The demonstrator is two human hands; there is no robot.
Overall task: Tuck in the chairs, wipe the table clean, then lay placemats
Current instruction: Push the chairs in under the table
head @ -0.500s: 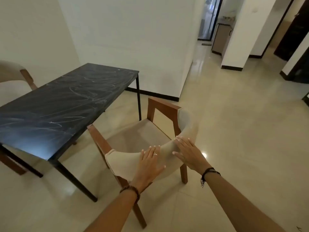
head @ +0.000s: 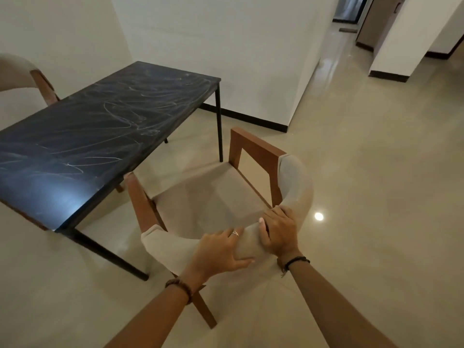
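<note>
A wooden chair (head: 213, 197) with a beige seat and a curved padded backrest stands pulled out from the long side of a black table (head: 100, 131) whose top is streaked with pale smears. My left hand (head: 221, 252) grips the top of the backrest, fingers curled over it and thumb on the near side. My right hand (head: 278, 229) grips the same backrest just to the right. A second chair (head: 22, 74) of the same kind stands at the table's far left side, partly hidden by the tabletop.
Glossy beige floor tiles (head: 364, 184) stretch out to the right and toward a hallway (head: 349, 23) at the back. A white wall with a dark skirting board (head: 251, 119) runs behind the table. The table's thin black legs (head: 219, 121) stand close to the chair's front.
Both hands lay flat on the backrest before; now their fingers curl over its top edge. The view has come closer to the chair.
</note>
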